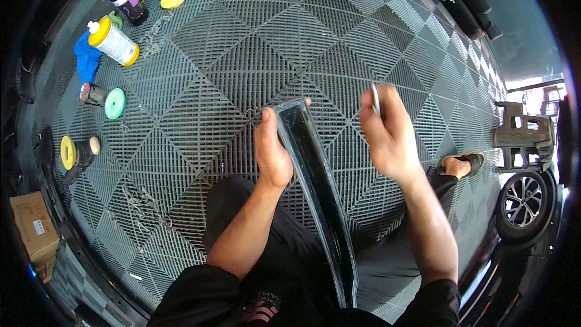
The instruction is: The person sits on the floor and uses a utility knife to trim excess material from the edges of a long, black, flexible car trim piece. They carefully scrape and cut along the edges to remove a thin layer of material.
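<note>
My left hand (272, 152) is closed around the upper end of a long, hollow black trim piece (316, 184) with a raised rim. The piece slants down between my forearms toward my lap, its glossy inner side facing up. To its right, my right hand (388, 139) is raised, apart from the trim. Its fingers pinch a thin, light metallic strip (375, 99); motion blur hides its exact kind.
Grated grey tiles (242, 72) cover the floor. At left stand a yellow-and-white bottle (115, 42), a dark bottle (128, 1), a green polishing pad (115, 103), a polisher (78, 152) and a cardboard box (35, 224). A stool (523, 136) and car wheel (523, 203) are at right.
</note>
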`<state>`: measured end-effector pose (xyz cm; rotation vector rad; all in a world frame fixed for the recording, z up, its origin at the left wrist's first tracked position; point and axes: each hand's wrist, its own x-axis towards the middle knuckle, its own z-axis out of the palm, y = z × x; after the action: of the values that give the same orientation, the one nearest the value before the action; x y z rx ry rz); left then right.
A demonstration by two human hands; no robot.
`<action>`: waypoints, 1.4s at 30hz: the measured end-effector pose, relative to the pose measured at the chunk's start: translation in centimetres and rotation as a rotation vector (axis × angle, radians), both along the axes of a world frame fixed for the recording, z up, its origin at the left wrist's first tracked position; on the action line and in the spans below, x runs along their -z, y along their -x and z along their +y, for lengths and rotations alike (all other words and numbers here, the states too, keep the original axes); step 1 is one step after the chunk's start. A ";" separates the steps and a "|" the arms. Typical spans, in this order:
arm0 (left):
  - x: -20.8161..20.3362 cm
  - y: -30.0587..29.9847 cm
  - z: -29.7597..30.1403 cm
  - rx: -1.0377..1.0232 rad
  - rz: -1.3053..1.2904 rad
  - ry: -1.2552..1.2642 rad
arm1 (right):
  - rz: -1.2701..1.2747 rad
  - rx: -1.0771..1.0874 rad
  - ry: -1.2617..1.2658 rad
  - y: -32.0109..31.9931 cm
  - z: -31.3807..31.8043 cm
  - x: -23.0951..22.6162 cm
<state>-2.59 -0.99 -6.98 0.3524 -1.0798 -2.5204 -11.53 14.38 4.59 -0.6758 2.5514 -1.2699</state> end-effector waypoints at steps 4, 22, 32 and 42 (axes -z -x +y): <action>-1.5 1.4 1.1 0.114 0.033 0.003 | 0.056 -0.140 0.020 -2.8 3.8 0.8; 0.8 0.9 1.5 -0.006 -0.163 -0.265 | 0.067 -0.250 0.097 -3.5 -0.2 0.3; 1.5 0.2 0.9 -0.006 0.002 -0.094 | 0.170 -0.317 -0.051 -3.0 -3.3 -0.7; 2.4 0.1 0.6 -0.035 -0.158 0.065 | 0.211 -0.320 -0.142 -3.5 -3.9 -0.3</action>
<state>-2.72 -0.36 -9.34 0.5556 -1.2006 -2.4535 -8.04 10.44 4.93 -1.1839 2.5247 -0.9482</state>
